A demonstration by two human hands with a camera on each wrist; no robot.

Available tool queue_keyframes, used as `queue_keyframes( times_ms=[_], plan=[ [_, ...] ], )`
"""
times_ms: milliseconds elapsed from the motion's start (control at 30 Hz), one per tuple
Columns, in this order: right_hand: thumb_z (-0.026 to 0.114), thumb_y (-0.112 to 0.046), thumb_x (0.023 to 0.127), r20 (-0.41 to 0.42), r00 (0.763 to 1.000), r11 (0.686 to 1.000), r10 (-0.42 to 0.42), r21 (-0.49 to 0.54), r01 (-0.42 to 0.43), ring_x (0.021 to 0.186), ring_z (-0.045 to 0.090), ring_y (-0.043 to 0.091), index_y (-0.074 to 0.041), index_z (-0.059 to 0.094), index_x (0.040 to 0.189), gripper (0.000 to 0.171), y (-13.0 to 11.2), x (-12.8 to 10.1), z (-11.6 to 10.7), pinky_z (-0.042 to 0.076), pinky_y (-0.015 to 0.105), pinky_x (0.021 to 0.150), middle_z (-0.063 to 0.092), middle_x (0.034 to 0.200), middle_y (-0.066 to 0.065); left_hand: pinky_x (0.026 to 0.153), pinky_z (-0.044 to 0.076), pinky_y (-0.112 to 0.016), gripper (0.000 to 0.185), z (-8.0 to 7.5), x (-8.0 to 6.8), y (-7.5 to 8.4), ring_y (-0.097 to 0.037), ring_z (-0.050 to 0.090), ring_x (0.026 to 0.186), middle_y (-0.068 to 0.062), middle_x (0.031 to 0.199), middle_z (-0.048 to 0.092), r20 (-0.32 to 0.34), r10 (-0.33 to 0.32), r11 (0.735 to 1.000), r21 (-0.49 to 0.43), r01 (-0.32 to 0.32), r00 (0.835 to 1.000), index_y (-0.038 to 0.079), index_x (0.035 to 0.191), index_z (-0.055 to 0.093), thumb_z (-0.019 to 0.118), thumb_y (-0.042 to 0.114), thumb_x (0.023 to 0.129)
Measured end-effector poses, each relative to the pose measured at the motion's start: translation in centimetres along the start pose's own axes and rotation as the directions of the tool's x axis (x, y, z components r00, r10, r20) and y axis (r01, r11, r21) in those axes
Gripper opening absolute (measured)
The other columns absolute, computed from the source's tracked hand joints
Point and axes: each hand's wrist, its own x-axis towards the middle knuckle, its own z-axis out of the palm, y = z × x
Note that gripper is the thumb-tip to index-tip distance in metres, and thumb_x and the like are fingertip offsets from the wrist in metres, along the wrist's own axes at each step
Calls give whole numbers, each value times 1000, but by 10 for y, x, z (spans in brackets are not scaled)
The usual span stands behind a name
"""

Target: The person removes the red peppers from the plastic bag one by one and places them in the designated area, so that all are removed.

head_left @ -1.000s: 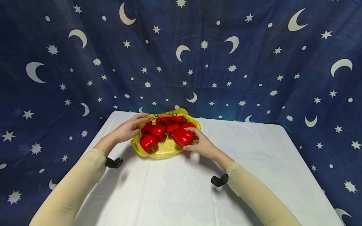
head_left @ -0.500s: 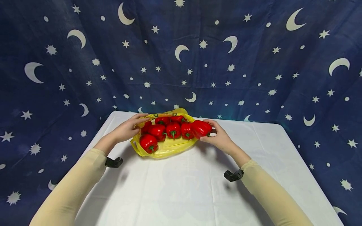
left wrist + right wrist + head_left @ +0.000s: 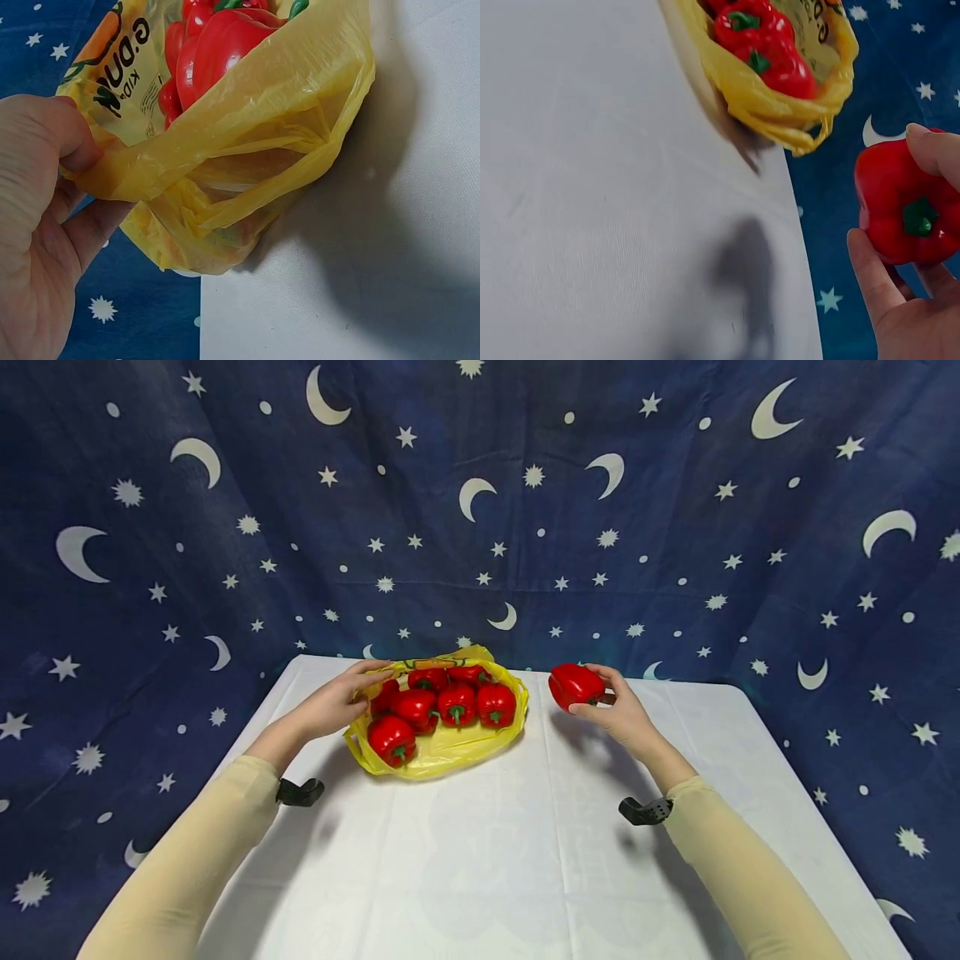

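Observation:
A yellow plastic bag [image 3: 457, 747] lies open at the back of the white table [image 3: 487, 852], with several red bell peppers [image 3: 457, 702] inside. My left hand [image 3: 341, 697] pinches the bag's rim [image 3: 120, 176] at its left side. My right hand [image 3: 618, 710] grips one red bell pepper [image 3: 573, 685] in the air to the right of the bag, above the table; the right wrist view shows this pepper [image 3: 904, 202] between thumb and fingers, apart from the bag [image 3: 780, 112].
A dark blue cloth with moons and stars [image 3: 525, 510] hangs behind and round the table. The white tablecloth stretches bare in front of the bag and to its right. Black wrist mounts [image 3: 645, 811] sit on both forearms.
My right hand has lifted one pepper out of the bag and carried it to the right, away from the bag. The left hand has kept its hold on the rim.

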Motion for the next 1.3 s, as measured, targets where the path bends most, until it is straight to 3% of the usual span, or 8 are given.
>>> queue_keyframes(
  times_ms=[433, 567, 833, 1300],
  plan=[
    [84, -23, 85, -61, 998, 1000, 1, 25, 1, 123, 46, 37, -17, 33, 159, 89, 16, 15, -10, 54, 25, 84, 38, 151, 16, 106, 46, -53, 68, 2, 0, 1, -34, 44, 134, -11, 161, 30, 1, -16, 1000, -17, 16, 1000, 10, 156, 44, 53, -7, 91],
    [83, -20, 86, -81, 997, 999, 15, 50, -11, 128, 44, 38, -15, 32, 159, 89, 22, 23, -7, 54, 30, 90, 38, 151, 18, 107, 46, -51, 69, 3, -1, 0, -31, 43, 136, -8, 161, 30, 2, -19, 1000, -21, 19, 1000, 10, 157, 43, 53, -8, 91],
    [82, -16, 86, -119, 991, 997, 55, 66, -47, 136, 38, 40, -13, 29, 159, 90, 32, 35, 3, 45, 52, 108, 34, 154, 19, 108, 44, -54, 69, 4, -1, 1, -33, 39, 140, -9, 162, 29, 8, -13, 1000, -15, 13, 1000, 9, 157, 43, 55, -8, 91],
    [83, -14, 83, -190, 972, 990, 139, 56, -130, 141, 34, 40, -15, 27, 160, 95, 39, 48, 19, 43, 54, 110, 33, 156, 18, 109, 43, -55, 69, 6, 1, 1, -35, 37, 142, -11, 163, 29, 2, -9, 1000, -13, 9, 1000, 8, 157, 42, 55, -9, 91]
  ],
)
